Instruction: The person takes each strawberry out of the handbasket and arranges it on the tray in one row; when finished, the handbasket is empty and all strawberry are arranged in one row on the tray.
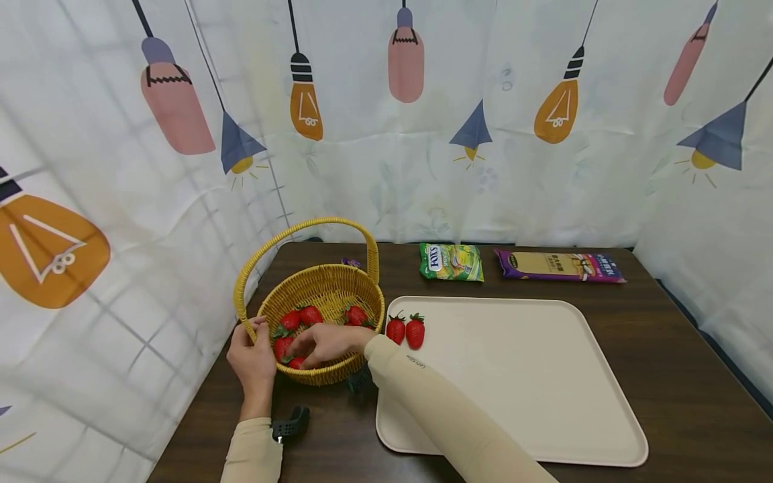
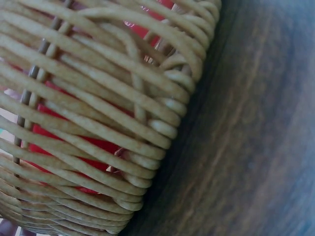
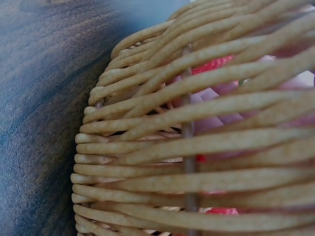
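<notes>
A yellow woven basket (image 1: 323, 278) with a tall arched handle stands at the left of the table, with several red strawberries (image 1: 311, 314) inside. My left hand (image 1: 252, 359) grips its left side, where the handle meets the rim. Reaching over the near rim, my right hand (image 1: 331, 341) has its thumb and fingers down among the strawberries at the near left. Whether they pinch one is not clear. In the left wrist view, the basket's weave (image 2: 98, 98) hides most of the red fruit; the right wrist view shows weave (image 3: 221, 147) with parts of fingers and fruit behind it.
A cream tray (image 1: 507, 376) lies right of the basket; two strawberries (image 1: 415, 332) sit at its far left corner. Behind it are a green Fox's candy bag (image 1: 451, 262) and a long purple packet (image 1: 560, 266). A patterned curtain (image 1: 374, 181) hangs behind the table.
</notes>
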`<state>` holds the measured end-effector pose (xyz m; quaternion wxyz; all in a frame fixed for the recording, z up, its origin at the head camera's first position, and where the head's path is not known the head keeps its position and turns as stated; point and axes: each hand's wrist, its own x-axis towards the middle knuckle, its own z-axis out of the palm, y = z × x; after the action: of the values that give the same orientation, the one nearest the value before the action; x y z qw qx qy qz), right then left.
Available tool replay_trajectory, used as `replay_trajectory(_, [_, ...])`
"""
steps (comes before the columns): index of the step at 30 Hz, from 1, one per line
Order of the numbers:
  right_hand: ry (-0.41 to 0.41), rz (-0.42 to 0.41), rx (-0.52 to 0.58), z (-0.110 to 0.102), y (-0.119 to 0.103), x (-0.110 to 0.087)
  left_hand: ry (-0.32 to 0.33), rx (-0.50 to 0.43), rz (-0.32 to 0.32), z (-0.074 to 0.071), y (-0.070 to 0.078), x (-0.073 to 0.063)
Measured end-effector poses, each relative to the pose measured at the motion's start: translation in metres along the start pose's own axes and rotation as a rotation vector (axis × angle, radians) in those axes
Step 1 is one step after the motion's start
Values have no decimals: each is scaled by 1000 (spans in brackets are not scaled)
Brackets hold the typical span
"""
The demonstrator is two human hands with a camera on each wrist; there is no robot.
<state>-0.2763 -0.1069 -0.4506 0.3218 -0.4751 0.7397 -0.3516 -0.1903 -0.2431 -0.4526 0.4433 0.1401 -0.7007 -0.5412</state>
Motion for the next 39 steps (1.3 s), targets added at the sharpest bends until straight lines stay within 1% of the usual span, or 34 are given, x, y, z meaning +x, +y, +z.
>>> replay_trajectory(4, [-17,-3,7,1,1,0,5,1,-1,1,-2,-1])
replay_trajectory(8, [-14,-4,30,0,0,-3,-1,-1,9,1,-1,-1])
replay_trajectory(11, [3,-12,45,0,-1,-7,-17,3,20,1,-2,-2])
replay_trajectory(14, [42,-14,62,-1,-5,-13,-24,-4,26,1,-3,-2])
replay_trajectory(17, [98,8,126,-5,-9,-22,-22,-10,29,2,-8,-1])
replay_trajectory(20, [153,14,197,-10,-13,-33,-16,-2,19,2,-20,2])
replay_trajectory(23, [218,-23,196,-15,-14,-47,-17,18,2,3,-34,4])
replay_trajectory(25, [267,-56,199,-16,-12,-58,-14,22,-3,3,-40,6])
replay_trajectory(27, [318,-92,224,-18,-9,-70,-12,26,-1,3,-42,6])
replay_trajectory(30, [390,-142,330,-19,-4,-86,-6,23,6,3,-43,8])
replay_trajectory(32, [443,-160,374,-20,0,-97,-5,29,6,3,-43,9])
replay_trajectory(34, [493,-161,406,-21,4,-108,-3,30,1,3,-43,9])
replay_trajectory(39, [593,-120,414,-25,16,-129,-1,41,-7,3,-42,9])
